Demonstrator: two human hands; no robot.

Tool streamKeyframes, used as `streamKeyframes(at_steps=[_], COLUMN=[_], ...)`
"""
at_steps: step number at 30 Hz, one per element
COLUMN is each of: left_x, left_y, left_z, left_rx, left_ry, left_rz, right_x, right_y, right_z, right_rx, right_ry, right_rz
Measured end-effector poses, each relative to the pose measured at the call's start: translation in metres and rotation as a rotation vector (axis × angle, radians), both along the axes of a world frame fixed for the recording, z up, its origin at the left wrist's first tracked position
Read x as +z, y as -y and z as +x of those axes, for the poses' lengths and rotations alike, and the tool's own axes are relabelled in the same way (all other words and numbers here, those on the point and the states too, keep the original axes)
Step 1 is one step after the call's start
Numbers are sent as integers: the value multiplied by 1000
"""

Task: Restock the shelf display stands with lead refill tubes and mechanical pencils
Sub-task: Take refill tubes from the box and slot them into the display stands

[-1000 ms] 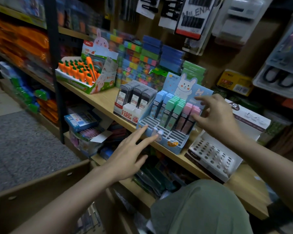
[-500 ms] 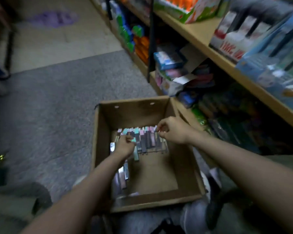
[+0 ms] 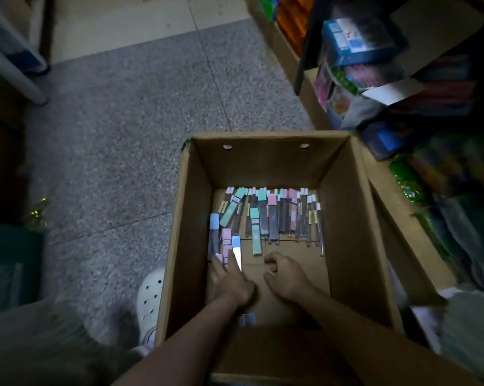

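An open cardboard box (image 3: 346, 218) stands on the floor below me. Several lead refill tubes (image 3: 274, 215) with pastel caps lie in a row along its far end. A few more tubes (image 3: 224, 238) lie at the left wall. My left hand (image 3: 232, 282) reaches into the box with straight fingers that touch a blue-capped tube (image 3: 236, 253). My right hand (image 3: 286, 277) hovers over the bare box floor beside it, fingers curled, with nothing visible in it. One small tube (image 3: 248, 319) lies by my left wrist.
Low shelves (image 3: 313, 87) packed with boxed stationery (image 3: 357, 37) run along the right, close to the box. Grey speckled floor (image 3: 123, 135) lies to the left and beyond. A white clog (image 3: 150, 296) sits against the box's left wall.
My view dropped from the shelf display stands to the box. Both hands went into it, then drew back from the far row of tubes toward the near left corner.
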State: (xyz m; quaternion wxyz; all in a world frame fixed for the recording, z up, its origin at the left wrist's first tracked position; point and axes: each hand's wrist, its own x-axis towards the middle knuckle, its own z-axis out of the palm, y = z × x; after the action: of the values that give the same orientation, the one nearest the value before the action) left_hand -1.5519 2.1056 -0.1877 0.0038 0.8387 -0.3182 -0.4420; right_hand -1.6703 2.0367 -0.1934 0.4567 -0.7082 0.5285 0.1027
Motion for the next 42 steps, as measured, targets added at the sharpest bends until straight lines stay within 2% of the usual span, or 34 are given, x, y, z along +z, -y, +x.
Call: streamKeyframes(at_steps=[3, 7, 11, 14, 18, 22, 25, 30, 36, 39, 42], left_x=[1, -1, -7, -14, -21, -24, -22, -15, -5, -3, 0], left_y=[-1, 1, 2, 6, 10, 14, 13, 14, 27, 32, 34], left_z=[-8, -12, 0, 5, 4, 7, 8, 11, 13, 15, 14], left_rx=[-74, -76, 146, 399, 510, 542, 524, 522, 525, 607, 616], left_ry=[-16, -65, 4, -117, -137, -156, -102, -66, -193, -230, -280], left_rz=[-49, -173, -328, -303, -219, -197, -210, -328, -374, -380, -379], right_x=[-15, -26, -33, -36, -39, -42, -43, -44, -40, -34, -25], right_y=[-2, -5, -8, -12, -18, -16, -16, -12, -7, 0, 14], right_z=[2, 4, 6, 9, 16, 18, 21, 18, 10, 6, 1], right_rx=[-24, -167, -277, -344, -377, -358, -345, -330, -320, -273, -406], right_ry=[0, 24, 41, 54, 47, 47, 34, 52, 89, 86, 161], right_rz=[32, 11, 4, 13, 26, 0, -9, 2, 70, 159, 169])
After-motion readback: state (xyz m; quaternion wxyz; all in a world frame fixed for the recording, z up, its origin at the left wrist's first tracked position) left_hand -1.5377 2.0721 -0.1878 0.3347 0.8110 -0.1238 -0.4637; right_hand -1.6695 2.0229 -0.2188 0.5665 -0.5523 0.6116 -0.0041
